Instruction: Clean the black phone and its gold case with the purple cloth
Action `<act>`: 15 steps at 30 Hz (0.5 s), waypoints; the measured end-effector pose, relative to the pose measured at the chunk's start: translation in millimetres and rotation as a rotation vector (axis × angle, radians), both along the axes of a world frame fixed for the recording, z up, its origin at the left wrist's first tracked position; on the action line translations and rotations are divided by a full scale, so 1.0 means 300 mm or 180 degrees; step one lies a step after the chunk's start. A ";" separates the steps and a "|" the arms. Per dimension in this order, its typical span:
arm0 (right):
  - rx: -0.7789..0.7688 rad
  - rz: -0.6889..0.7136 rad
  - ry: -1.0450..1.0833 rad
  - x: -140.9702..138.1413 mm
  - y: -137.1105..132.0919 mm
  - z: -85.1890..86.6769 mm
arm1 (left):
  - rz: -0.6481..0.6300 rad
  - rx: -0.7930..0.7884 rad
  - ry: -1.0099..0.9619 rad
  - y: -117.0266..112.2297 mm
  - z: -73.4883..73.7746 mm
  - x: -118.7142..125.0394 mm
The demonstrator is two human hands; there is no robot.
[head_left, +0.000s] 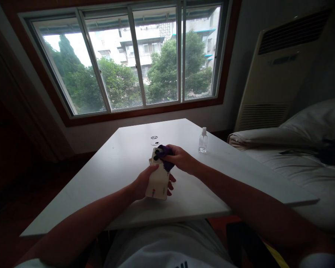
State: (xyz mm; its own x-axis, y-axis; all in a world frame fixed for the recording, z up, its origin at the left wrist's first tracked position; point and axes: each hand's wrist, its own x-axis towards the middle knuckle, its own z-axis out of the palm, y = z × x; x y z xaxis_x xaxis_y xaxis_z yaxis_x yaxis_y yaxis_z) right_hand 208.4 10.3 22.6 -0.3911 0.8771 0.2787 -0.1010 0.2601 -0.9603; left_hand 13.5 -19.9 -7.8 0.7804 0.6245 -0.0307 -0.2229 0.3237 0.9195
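My left hand (143, 182) is closed around a pale gold smartphone (158, 180), its back with dark camera lenses turned up towards me. The thumb lies across the phone's edge and the fingertips show on the far side. A dark purple cloth (169, 163) is pinched in my right hand (181, 159), pressed against the phone's upper end beside the lenses. Part of the camera area is hidden by the cloth.
A clear spray bottle (203, 143) with a white cap stands on the white table (123, 149) to the right. Small round items (154, 140) lie beyond the phone. A cream sofa (301, 160) borders the table's right side, below a window (134, 59) and standing air conditioner (276, 63).
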 end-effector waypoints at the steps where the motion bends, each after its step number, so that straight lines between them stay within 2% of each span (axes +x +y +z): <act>1: 0.0002 -0.0006 -0.0014 0.000 0.001 -0.001 | 0.0001 -0.0005 0.0010 0.000 0.000 0.000; 15: -0.0064 0.0078 -0.0164 0.016 0.006 0.000 | 0.0001 -0.0227 0.0024 0.007 -0.002 0.002</act>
